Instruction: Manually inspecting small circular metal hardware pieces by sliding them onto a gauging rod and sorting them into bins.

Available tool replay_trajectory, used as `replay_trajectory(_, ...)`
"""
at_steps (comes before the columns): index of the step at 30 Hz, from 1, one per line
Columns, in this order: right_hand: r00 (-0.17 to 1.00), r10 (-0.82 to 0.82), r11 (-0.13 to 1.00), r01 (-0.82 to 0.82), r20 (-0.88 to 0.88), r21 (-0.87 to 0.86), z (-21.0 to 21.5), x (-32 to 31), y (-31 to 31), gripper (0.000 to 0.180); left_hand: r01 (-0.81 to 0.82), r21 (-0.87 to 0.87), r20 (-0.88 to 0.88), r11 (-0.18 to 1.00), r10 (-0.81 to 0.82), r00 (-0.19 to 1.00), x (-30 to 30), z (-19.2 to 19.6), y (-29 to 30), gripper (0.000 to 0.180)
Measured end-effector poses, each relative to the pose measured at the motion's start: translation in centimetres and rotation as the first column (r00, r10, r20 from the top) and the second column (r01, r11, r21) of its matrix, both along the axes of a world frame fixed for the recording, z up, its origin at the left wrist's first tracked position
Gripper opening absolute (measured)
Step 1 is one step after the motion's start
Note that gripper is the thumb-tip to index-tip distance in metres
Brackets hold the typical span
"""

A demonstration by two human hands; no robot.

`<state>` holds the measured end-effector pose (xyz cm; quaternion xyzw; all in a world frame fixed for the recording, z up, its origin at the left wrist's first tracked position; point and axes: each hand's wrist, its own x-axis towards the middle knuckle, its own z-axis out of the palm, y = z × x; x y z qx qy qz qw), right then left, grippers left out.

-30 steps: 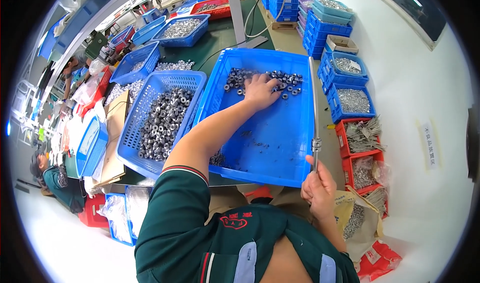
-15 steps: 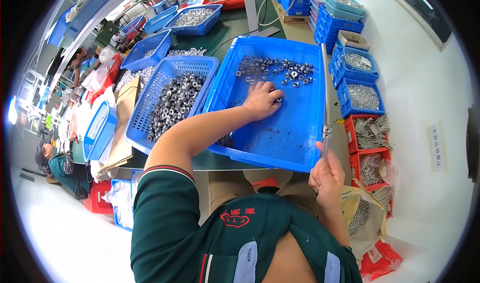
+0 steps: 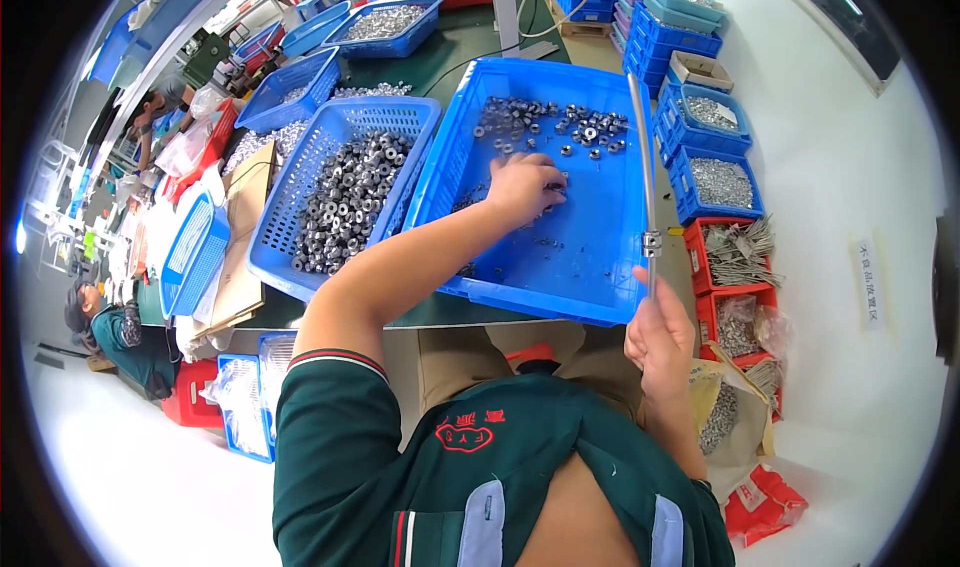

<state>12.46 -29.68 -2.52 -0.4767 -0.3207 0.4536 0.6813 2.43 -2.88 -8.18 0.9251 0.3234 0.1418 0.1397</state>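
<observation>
My left hand [image 3: 524, 188] is inside a blue plastic tray [image 3: 560, 285], its fingers curled round small metal nuts that show partly at the fingertips. Loose shiny nuts [image 3: 595, 127] lie scattered over the tray's far half. At the tray's right edge my right hand [image 3: 660, 345] is closed round the lower end of a long, thin metal rod [image 3: 641, 147], which stands nearly upright in the picture. A few nuts [image 3: 651, 244] sit threaded on the rod just above that hand.
Left of the tray stands a blue perforated basket [image 3: 285, 229] heaped with metal nuts. Cardboard sheets [image 3: 245, 252] lie beyond it. Along the right, stacked blue crates [image 3: 690, 192] and red bins [image 3: 700, 262] hold metal parts. Another person [image 3: 120, 337] sits at far left.
My left hand has pulled its fingers in slightly within the tray. My right hand still grips the rod, with the nuts on it. The whole view has shifted a little.
</observation>
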Motion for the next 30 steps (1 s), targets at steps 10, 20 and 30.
replay_trajectory(10,0.998,0.043,0.985,-0.035,0.048,-0.167,-0.2,-0.6,-0.1,0.035,0.648,-0.759,0.576,0.064,0.530,0.622,-1.3,7.5,3.2,0.024)
replay_trajectory(20,0.989,0.137,0.976,-0.125,0.055,-0.181,0.3,-1.0,0.1,0.036,0.863,-0.505,0.729,-0.028,0.521,0.444,-2.1,8.1,2.7,0.020)
replay_trajectory(30,0.980,0.180,0.964,-0.158,0.087,-0.212,0.4,-0.9,0.4,0.036,0.897,-0.432,0.780,-0.096,0.459,0.425,-1.9,8.6,1.8,0.023)
